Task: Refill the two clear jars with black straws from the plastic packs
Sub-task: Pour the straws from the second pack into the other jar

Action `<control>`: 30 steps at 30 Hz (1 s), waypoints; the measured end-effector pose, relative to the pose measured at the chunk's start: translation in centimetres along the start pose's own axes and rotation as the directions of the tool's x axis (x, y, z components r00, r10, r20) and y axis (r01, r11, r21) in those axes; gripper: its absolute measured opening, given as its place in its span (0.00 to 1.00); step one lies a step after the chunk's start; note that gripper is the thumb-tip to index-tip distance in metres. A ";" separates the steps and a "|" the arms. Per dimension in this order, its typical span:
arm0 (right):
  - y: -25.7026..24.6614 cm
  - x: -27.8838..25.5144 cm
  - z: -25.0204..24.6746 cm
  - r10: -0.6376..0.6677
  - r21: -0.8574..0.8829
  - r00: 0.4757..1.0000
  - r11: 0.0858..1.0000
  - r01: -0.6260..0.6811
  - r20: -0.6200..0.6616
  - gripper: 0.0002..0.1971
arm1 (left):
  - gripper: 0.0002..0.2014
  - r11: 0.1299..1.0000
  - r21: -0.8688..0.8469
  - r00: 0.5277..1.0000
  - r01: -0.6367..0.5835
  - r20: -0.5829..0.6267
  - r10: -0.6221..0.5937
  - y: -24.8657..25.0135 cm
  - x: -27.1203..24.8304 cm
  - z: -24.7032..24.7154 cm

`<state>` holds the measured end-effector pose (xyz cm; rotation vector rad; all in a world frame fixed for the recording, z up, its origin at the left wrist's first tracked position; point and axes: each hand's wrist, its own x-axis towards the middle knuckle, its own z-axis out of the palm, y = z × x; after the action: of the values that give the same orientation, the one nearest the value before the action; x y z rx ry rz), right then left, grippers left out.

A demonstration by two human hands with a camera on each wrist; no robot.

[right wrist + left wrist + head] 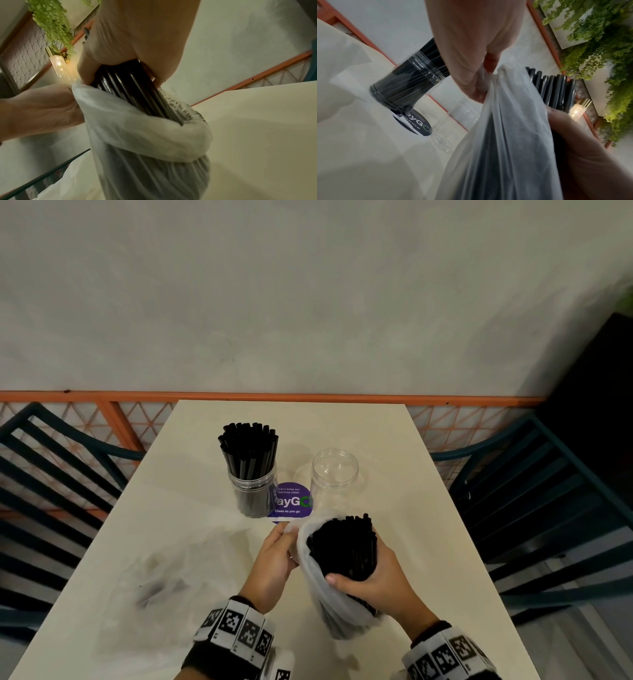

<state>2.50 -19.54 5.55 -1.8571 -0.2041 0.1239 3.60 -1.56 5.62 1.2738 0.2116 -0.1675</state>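
Head view: a bundle of black straws (pixel 344 546) is gripped by the right hand (pixel 373 580), its fingers curled round it, half inside a plastic pack (pixel 329 604) above the worktop (pixel 428 508). The pack's rim is pinched by the left hand (pixel 275 559). Just beyond stands an empty jar (pixel 334 477); left of it, a jar filled with straws (pixel 253 491). Between the jars lies a purple sticker (pixel 289 503).

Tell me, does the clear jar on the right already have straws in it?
No, the right jar stands empty, while the left jar is packed with black straws.
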 end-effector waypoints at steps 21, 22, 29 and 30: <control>2.7 0.8 -0.1 0.001 -0.289 0.983 0.956 0.053 0.185 0.55 | 0.11 1.000 -0.012 0.991 -0.012 -0.133 0.010 0.2 1.1 0.7; 3.5 0.8 -0.2 0.020 -0.328 0.974 0.943 0.056 0.224 0.59 | 0.12 1.000 -0.012 0.993 -0.016 -0.116 0.015 0.4 1.0 0.4; 5.0 0.6 -1.3 0.169 -0.359 0.949 0.931 -0.065 0.267 0.64 | 0.06 0.999 0.037 0.999 -0.014 -0.030 0.015 1.4 0.5 -0.6; 5.1 0.7 -1.5 0.181 -0.339 0.953 0.936 -0.091 0.244 0.64 | 0.06 1.000 0.003 0.999 -0.015 -0.032 0.015 1.4 0.6 -0.6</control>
<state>3.83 -22.24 1.11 -2.1810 -0.2988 0.4693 4.45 -0.55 6.62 1.2809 0.2297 -0.1348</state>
